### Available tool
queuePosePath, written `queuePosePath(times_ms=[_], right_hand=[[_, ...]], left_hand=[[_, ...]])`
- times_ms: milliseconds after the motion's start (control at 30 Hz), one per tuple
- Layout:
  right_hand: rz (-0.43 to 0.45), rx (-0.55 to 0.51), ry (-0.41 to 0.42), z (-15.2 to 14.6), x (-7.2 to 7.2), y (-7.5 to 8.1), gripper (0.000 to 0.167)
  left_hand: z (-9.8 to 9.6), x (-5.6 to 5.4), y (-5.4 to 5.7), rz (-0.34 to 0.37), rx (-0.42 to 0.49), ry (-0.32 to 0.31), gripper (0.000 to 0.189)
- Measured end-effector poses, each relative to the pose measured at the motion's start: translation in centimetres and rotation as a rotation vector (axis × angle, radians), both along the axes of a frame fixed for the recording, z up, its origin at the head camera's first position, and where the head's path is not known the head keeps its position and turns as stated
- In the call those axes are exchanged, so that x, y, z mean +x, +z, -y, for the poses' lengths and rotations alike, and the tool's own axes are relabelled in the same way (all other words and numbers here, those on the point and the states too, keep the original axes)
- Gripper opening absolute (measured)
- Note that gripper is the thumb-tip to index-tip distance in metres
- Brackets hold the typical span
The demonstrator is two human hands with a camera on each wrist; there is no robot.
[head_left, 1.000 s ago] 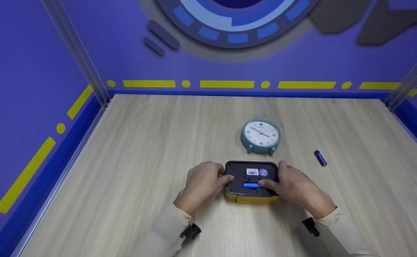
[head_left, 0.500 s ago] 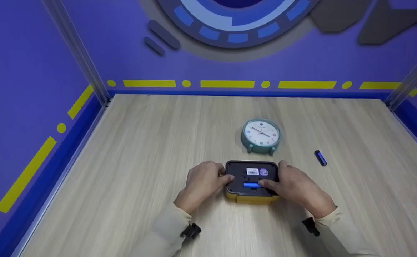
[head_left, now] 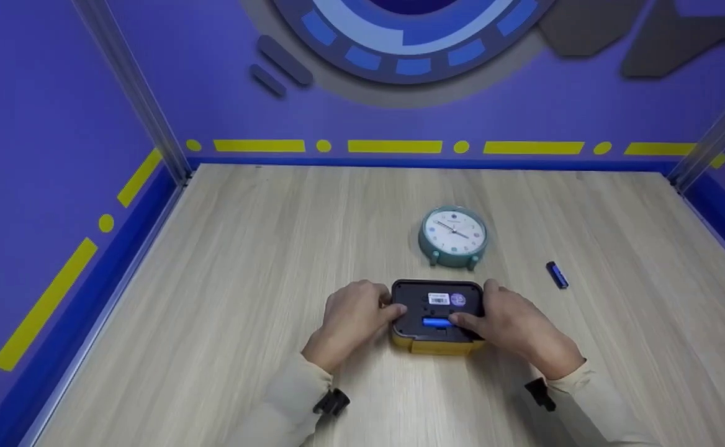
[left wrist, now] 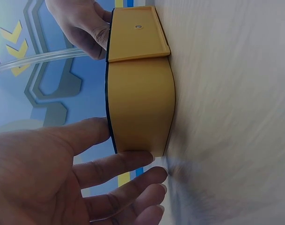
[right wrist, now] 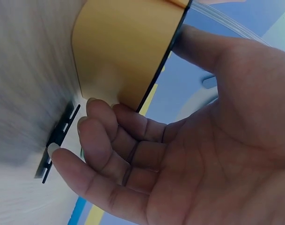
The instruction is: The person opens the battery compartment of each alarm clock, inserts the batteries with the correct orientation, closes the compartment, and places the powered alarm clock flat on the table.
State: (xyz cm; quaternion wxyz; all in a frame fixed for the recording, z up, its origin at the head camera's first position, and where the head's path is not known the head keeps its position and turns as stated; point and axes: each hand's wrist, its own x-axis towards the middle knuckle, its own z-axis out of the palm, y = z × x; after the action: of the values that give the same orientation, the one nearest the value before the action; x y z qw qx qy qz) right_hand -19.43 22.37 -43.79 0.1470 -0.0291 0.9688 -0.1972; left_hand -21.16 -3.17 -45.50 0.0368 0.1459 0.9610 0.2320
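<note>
As we look from near to far, two pale sleeves (head_left: 285, 397), each with a black wrist mount (head_left: 333, 402), lead to the left hand (head_left: 356, 313) and the right hand (head_left: 521, 323), which together grasp a yellow case (head_left: 440, 347) lying on the counter (head_left: 263, 261), its black back panel (head_left: 412, 323) uppermost. We note the left thumb on the panel near its edge and the left fingers at the side wall; the right thumb rests over one end of a blue battery (head_left: 436, 322) in the panel's recess, while the other right fingers curl at the opposite wall. We judge the case stiff, probably moulded plastic, and fairly light; its smooth sides may slip a little, and its underside, hidden from us, could be easily scratched. We would hold it by the two short side walls, thumbs on the rim. The battery we expect to be rigid and slick, best taken at its ends. Counting outward, we find two hands, one case, one battery in the recess, one white label (head_left: 439, 299) and one round sticker (head_left: 458, 300); then, farther right, one dark-and-blue cylinder (head_left: 558, 275), apparently a loose battery, and one teal clock (head_left: 454, 236), face up beyond the case. The right wrist view shows one dark notched piece (right wrist: 59, 133), which we cannot match with certainty to anything in the head view.
</note>
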Motion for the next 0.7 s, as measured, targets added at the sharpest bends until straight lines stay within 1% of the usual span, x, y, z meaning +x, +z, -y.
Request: queuePosePath(times_ms=[200, 400, 567, 700], right_hand=[[-0.005, -0.004, -0.001, -0.04, 0.03, -0.03, 0.085], [-0.019, -0.006, 0.008, -0.06, 0.09, 0.01, 0.083], [-0.052, 0.062, 0.007, 0.1, 0.25, 0.07, 0.081], [-0.115, 0.133, 0.015, 0.4, 0.55, 0.05, 0.083]], left_hand=[[0.05, -0.02, 0.01, -0.006, -0.005, -0.005, 0.028], [0.07, 0.07, -0.15, -0.013, 0.025, 0.001, 0.025], [0.09, 0.08, -0.15, -0.022, 0.027, 0.0, 0.025], [0.12, 0.01, -0.13, -0.023, 0.022, -0.004, 0.025]])
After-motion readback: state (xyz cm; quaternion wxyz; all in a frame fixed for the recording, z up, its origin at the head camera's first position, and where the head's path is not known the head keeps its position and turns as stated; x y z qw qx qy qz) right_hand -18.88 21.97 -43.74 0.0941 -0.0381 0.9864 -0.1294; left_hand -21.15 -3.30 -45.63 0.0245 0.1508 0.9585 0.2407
